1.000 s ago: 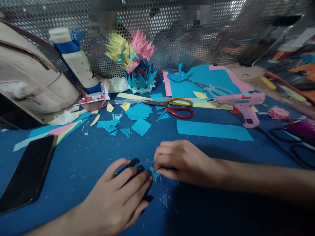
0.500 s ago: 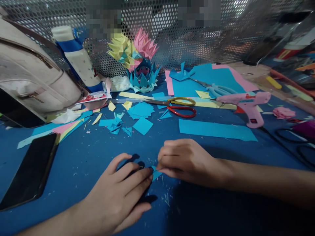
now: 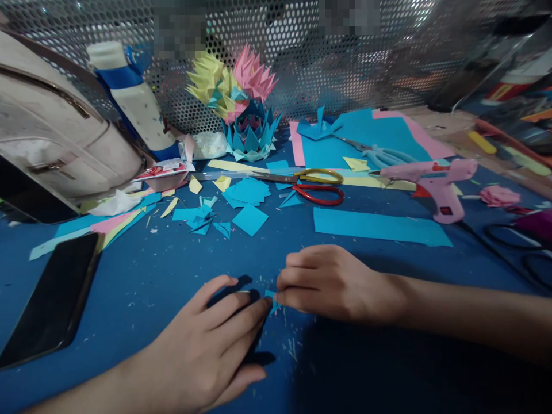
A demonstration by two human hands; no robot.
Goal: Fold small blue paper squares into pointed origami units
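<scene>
A small piece of blue paper (image 3: 271,300) lies on the blue tabletop between my hands, mostly covered by fingertips. My left hand (image 3: 215,339) is open, its fingers spread, with fingertips resting on the left side of the paper. Curled closed, my right hand (image 3: 328,284) pinches the paper's right edge. Beyond the hands lie a blue paper square (image 3: 250,219), a stack of blue squares (image 3: 248,192) and several small folded blue pieces (image 3: 200,219). To their right is a long blue paper strip (image 3: 379,226).
Scissors (image 3: 297,179) with yellow and red handles lie past the squares. A pink glue gun (image 3: 444,184) sits at right, pliers (image 3: 383,155) behind it. A phone (image 3: 56,299) lies at left, near a bag (image 3: 52,126) and bottle (image 3: 138,109). Folded paper flowers (image 3: 250,132) stand at the back.
The fingertips of my left hand have shifted slightly right, closer to my right hand. Less of the blue paper shows now, and its visible shape is narrower.
</scene>
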